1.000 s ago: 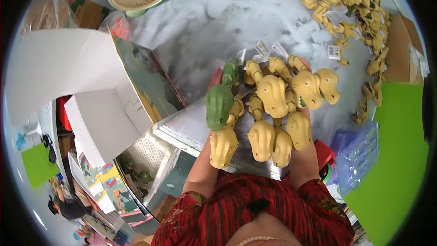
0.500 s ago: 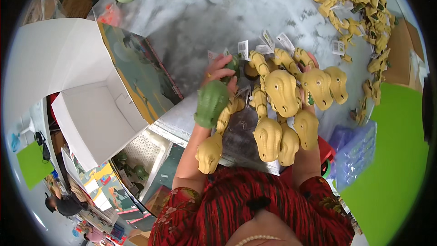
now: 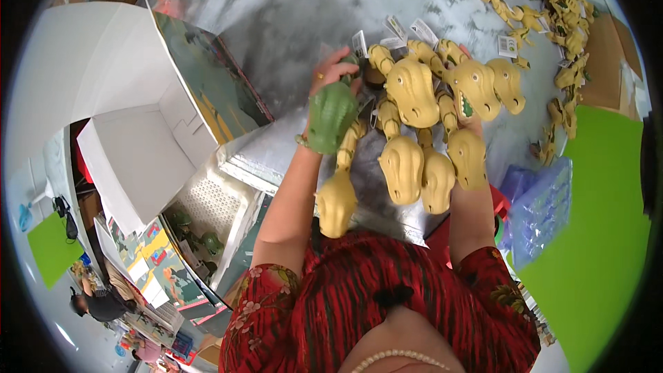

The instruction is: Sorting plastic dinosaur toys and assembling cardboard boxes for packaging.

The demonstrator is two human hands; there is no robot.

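Observation:
Several yellow long-necked toy dinosaurs (image 3: pixel 413 90) with big heads and white tags are bunched in front of me over the table. My right hand (image 3: pixel 472 123) grips this bunch from the right side, its fingers mostly hidden behind the toys. On the left, my left hand (image 3: pixel 331 72) has its fingers curled round a green toy dinosaur (image 3: pixel 333 117), whose head rests over my wrist. Another yellow toy dinosaur (image 3: pixel 336 204) hangs with its head down beside my left forearm; what holds its body is hidden.
An open white-lined box (image 3: pixel 141 166) stands at left, beside a white perforated basket (image 3: pixel 214 207) with green toys. A heap of yellow toys (image 3: pixel 552 0) lies far right, near a cardboard box (image 3: pixel 611 62). Blue plastic packaging (image 3: pixel 542 214) sits near right. People work at lower left.
Both hands have moved away from my body over the table, carrying the green and yellow dinosaurs with them. The view has shifted slightly. My grips look the same.

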